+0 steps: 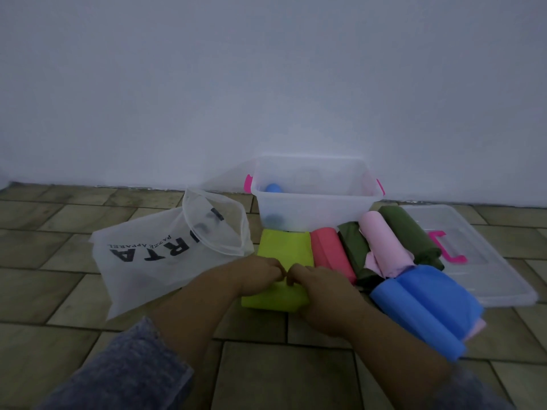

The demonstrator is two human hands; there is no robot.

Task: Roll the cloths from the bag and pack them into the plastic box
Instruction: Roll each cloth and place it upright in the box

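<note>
Left hand [260, 272] and right hand [313, 284], fingers curled onto the lime cloth [284, 250], apparently mid-roll. Right of the fingers, finished rolls await packing: red roll [331, 253], two green rolls [355, 250], pink roll [381, 238], blue roll [426, 303]. Left, the bag [148, 261] lies slack. Beyond the fingertips, the plastic box [316, 202] holds seemingly two blue items; lid [473, 261] off

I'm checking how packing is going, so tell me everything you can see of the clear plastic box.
The clear plastic box is a translucent rectangular tub with bright pink handles at both ends. It stands upright and open on the tiled floor against the white wall, its lid off. Inside, at its left end, a blue rolled cloth shows, with something darker and blurred showing through the wall below it. The yellow-green cloth reaches its front base; neither hand touches it.
</note>
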